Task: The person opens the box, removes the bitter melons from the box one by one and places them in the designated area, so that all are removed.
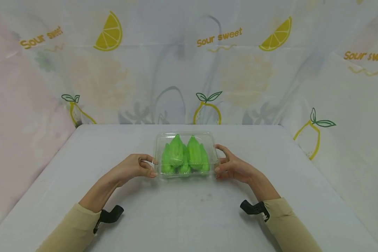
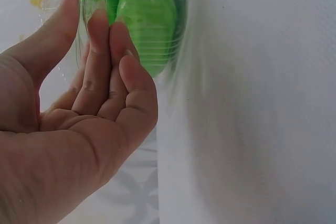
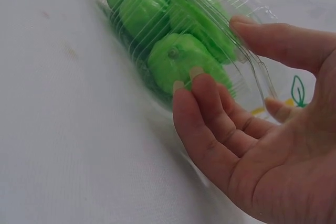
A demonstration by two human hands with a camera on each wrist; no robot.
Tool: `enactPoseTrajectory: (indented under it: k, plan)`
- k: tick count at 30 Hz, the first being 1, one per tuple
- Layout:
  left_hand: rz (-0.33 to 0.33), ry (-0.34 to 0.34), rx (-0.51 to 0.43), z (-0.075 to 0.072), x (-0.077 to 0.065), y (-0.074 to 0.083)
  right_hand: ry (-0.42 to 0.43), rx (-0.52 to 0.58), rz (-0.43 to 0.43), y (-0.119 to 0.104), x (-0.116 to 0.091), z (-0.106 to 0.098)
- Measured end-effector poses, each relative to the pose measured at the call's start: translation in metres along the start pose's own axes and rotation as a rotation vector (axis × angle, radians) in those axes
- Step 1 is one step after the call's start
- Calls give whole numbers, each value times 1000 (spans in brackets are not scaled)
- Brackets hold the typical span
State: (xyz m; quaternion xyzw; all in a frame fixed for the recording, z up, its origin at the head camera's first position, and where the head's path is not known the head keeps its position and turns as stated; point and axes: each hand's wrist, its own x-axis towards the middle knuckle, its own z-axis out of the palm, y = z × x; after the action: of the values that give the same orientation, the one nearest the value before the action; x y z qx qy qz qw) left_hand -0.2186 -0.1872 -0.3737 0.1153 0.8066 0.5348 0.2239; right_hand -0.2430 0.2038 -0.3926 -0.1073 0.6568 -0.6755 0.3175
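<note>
A clear plastic box with a lid sits toward the back of the table, in the middle of the head view. Inside lie several green, ridged, pointed pods that look like okra; the right wrist view shows the rounded stem end of one pod. My left hand holds the box's left side, its thumb at the rim and its fingers along the ribbed wall. On the opposite side my right hand grips the box in the same way, thumb up at the lid's edge and fingertips against the lower wall.
A white cloth covers the table. Behind it hangs a pale curtain printed with lemons and lettering, which continues along both sides. Black camera mounts stick out from both beige cuffs.
</note>
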Motion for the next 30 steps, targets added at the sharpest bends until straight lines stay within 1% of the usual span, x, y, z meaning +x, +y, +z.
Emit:
enactPoseTrajectory:
  k: [6, 13, 19, 23, 30]
  plan:
    - [4, -26, -15, 0, -2, 2, 1, 6, -1, 0, 0, 0]
    - [5, -33, -19, -1, -2, 2, 2, 14, -4, 2, 1, -1]
    - [-7, -32, -20, -1, -1, 1, 18, 21, -13, 3, 2, -1]
    - [4, -33, -16, -1, -1, 1, 36, 11, -25, 3, 2, -2]
    - [10, -26, -13, -2, -2, 0, 38, 6, -40, 2, 3, -1]
